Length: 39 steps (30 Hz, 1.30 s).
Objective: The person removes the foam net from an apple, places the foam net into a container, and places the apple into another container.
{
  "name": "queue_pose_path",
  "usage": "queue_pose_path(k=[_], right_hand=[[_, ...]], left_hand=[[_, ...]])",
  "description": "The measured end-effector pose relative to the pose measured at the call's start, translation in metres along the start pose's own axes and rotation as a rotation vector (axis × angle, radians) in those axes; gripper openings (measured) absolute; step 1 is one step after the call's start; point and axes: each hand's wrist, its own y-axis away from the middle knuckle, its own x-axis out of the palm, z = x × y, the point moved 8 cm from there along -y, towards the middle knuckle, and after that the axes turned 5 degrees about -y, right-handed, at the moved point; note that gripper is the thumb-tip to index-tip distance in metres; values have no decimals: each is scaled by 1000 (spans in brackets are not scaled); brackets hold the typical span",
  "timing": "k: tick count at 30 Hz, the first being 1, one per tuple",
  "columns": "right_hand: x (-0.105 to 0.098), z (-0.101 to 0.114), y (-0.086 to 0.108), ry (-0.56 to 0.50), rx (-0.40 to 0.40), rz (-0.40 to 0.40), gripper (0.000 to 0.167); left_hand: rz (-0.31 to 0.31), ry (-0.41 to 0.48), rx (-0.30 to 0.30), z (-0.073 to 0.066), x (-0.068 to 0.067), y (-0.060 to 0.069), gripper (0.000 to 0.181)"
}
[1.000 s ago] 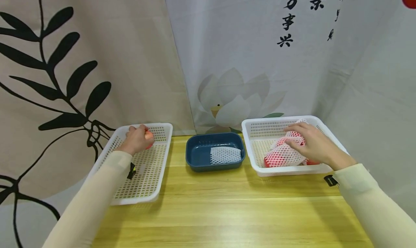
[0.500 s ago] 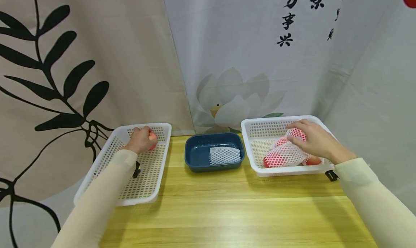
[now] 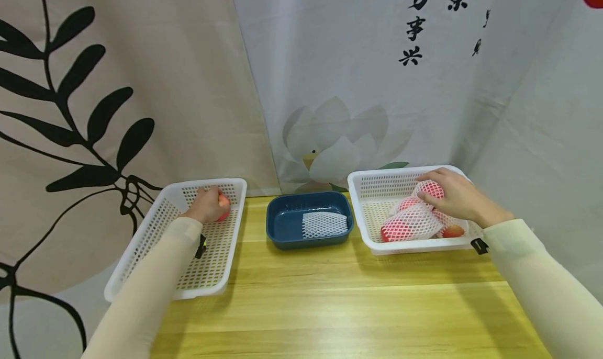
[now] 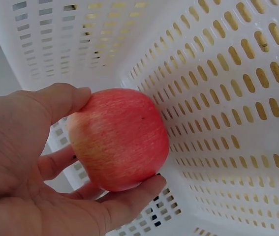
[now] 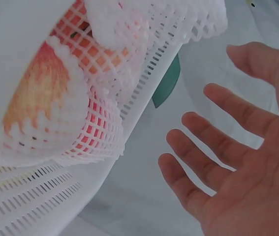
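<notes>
A bare red apple [image 4: 122, 140] is gripped by my left hand [image 3: 205, 206] inside the left white basket [image 3: 235, 244]. In the left wrist view the thumb lies on top of the apple and the fingers curl under it. My right hand [image 5: 237, 147] hovers with spread fingers over the right white basket [image 3: 377, 251], holding nothing. Just below it are several apples [image 3: 397, 230] in white foam nets; one apple [image 5: 38, 86] shows bare red and yellow skin at its net's opening. Whether the right fingertips touch a net is hard to tell in the head view.
Between the baskets stands a dark blue tray [image 3: 282, 228] with a flat white foam net [image 3: 325, 225] in its right part. All three containers are on a wooden table [image 3: 301, 306]. A printed curtain [image 3: 358, 87] hangs close behind them.
With the apple in it, my left hand has shifted slightly right and down within the left basket. The right hand has hardly moved. The head view has turned a little.
</notes>
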Motion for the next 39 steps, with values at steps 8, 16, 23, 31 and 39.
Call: queue_pose_path(k=[8, 16, 23, 31, 39], right_hand=[[-4, -7, -6, 2, 12, 11, 48], [-8, -14, -10, 6, 48, 38, 51], [-10, -17, -13, 2, 40, 52, 50], [-9, -22, -20, 20, 38, 75, 50], [-5, -26, -25, 25, 55, 112, 50]], left_hand=[[24, -40, 18, 18, 12, -19, 66], [129, -39, -43, -5, -4, -1, 81], [60, -93, -37, -27, -26, 19, 69], [-55, -63, 20, -73, -48, 43, 68], [-151, -62, 141, -130, -41, 71, 58]])
